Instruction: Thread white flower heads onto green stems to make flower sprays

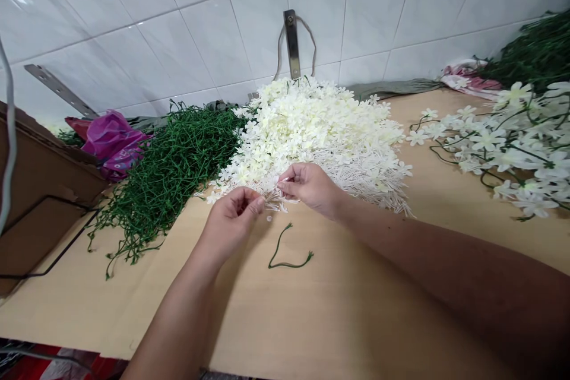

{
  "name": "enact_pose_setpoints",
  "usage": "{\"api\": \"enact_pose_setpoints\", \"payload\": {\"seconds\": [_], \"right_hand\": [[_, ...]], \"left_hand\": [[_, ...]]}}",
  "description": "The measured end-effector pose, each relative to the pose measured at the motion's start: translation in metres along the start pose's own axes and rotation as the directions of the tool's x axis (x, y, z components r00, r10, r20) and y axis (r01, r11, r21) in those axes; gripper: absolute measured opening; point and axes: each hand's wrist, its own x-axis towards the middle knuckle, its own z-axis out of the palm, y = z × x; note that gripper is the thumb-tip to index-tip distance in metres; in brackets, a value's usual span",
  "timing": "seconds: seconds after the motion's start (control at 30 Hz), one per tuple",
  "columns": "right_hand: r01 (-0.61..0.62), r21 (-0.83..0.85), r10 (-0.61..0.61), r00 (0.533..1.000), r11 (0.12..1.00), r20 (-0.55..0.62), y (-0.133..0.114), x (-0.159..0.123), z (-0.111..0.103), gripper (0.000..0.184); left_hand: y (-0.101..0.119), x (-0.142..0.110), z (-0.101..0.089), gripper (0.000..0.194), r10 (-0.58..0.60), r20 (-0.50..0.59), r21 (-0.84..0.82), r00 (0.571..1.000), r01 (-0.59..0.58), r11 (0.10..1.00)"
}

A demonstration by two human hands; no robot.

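Note:
My left hand [236,211] is closed in a pinch at the front edge of a heap of white artificial flowers [307,124]. Its fingertips are beside the pale thin stems there, and what they hold cannot be made out. Close by on the right, my right hand [312,187] also pinches with thumb and forefinger. Something small and white shows at those fingertips, but it blends into the heap behind. On the table just below both hands lies a bent green plastic stem [285,264], touched by neither. A tiny white bit [269,219] rests near my left thumb.
Left of the flowers is a pile of green plastic stems [178,160]. A purple plastic bag [113,139] and a cardboard box [44,190] stand farther left. Assembled white flower sprays [512,148] lie on the right. A tiled wall [378,6] with a metal bracket [291,44] closes the back.

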Motion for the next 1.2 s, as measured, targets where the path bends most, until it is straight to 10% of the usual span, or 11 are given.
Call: {"api": "enact_pose_setpoints", "payload": {"seconds": [0.17, 0.5, 0.8, 1.2], "right_hand": [[-0.135, 0.220, 0.113, 0.988, 0.966, 0.108, 0.002, 0.001, -0.006, 0.009], [-0.212, 0.330, 0.130, 0.959, 0.920, 0.254, 0.004, -0.002, -0.010, 0.018], [-0.180, 0.318, 0.088, 0.955, 0.931, 0.283, 0.005, -0.004, -0.006, 0.026], [-0.040, 0.135, 0.014, 0.982, 0.990, 0.189, -0.002, -0.011, 0.004, 0.017]], "left_hand": [[-0.016, -0.010, 0.007, 0.019, -0.053, 0.200, 0.174, 0.978, 0.018, 0.985], [-0.016, -0.010, 0.011, 0.007, 0.087, 0.193, 0.410, 0.977, -0.161, 0.898], [-0.015, -0.005, 0.005, 0.013, -0.073, 0.041, -0.160, 0.996, 0.079, 0.984], [-0.015, -0.004, 0.002, 0.028, -0.155, 0.063, -0.175, 0.986, 0.164, 0.971]]}}
